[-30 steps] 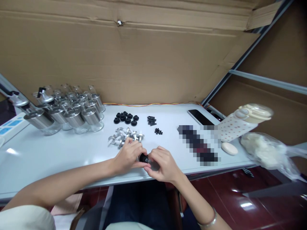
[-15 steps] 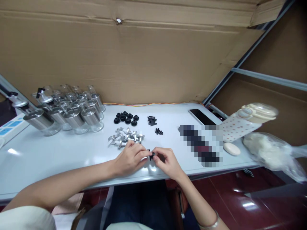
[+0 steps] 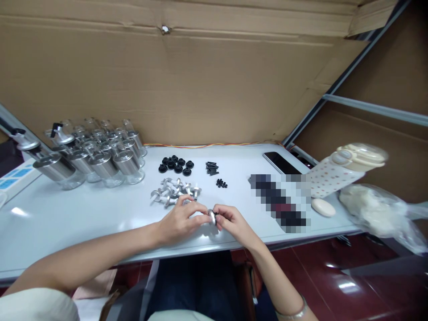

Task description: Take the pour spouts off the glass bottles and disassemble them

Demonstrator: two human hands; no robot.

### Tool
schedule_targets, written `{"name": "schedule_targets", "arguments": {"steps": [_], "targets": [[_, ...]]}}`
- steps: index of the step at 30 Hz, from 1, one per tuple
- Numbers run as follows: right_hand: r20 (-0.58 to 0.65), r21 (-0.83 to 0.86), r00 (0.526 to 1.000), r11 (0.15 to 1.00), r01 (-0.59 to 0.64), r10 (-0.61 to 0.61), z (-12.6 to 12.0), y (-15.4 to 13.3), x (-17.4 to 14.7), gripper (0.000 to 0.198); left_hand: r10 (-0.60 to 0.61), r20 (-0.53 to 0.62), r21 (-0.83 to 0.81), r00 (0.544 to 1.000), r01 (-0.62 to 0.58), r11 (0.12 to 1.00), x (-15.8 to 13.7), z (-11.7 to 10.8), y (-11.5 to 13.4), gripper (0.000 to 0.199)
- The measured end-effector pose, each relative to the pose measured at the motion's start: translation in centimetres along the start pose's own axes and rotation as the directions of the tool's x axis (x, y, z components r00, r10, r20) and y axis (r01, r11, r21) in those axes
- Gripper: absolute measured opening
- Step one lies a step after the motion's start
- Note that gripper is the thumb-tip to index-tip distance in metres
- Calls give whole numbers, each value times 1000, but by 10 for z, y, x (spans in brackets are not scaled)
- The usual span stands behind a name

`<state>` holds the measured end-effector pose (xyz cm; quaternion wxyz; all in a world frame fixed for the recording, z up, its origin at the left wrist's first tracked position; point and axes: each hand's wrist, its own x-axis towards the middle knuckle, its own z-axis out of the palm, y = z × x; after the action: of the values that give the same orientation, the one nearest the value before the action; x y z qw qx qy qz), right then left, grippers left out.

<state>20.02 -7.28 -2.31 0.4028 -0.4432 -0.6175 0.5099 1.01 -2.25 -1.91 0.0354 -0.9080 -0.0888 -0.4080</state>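
Note:
Near the table's front edge, my left hand (image 3: 183, 221) and my right hand (image 3: 236, 225) meet on one bottle pourer (image 3: 211, 217). Its silver round collar faces left, with a dark part behind it. My left thumb and index finger pinch the collar side; my right fingertips close on the dark side and hide much of it. Just behind my left hand lies a pile of silver pourer tops (image 3: 170, 191). Farther back are several black ribbed stoppers (image 3: 171, 164). Small black levers (image 3: 211, 168) and tiny black caps (image 3: 221, 183) form two little groups to their right.
Glass bottles with steel sleeves (image 3: 103, 164) crowd the left; two carry pourers. A phone (image 3: 281, 163), a blurred-out item (image 3: 279, 205), a white oval object (image 3: 323, 207), a dotted tumbler (image 3: 329, 176) and a plastic bag (image 3: 374, 211) stand right. Cardboard (image 3: 214, 89) walls the back.
The piece between my hands has turned, so its silver collar now shows where mostly black was visible. My left fingers have spread slightly around it; my right hand has barely shifted.

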Motion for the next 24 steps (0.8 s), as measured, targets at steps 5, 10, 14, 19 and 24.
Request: {"name": "schedule_targets", "arguments": {"steps": [5,10,14,19,24], "targets": [[11,-44,999,999,31,-31,0,-1,0,41,198,-35,117,980,-192,974,3,-7,-2,12],[-25,-71,1000,997,-10,9,1,0,-1,51,245,-11,270,969,-233,934,3,-10,-3,2],[-64,-45,997,999,28,-31,1,0,-1,52,250,28,355,968,-244,903,4,-13,-1,4],[-36,-20,999,999,32,-33,0,0,-1,57,285,46,397,958,-279,875,8,-17,-4,9],[-23,20,1000,1000,-3,4,-1,2,-2,56,263,51,436,964,-258,862,10,-18,-9,14]]}}
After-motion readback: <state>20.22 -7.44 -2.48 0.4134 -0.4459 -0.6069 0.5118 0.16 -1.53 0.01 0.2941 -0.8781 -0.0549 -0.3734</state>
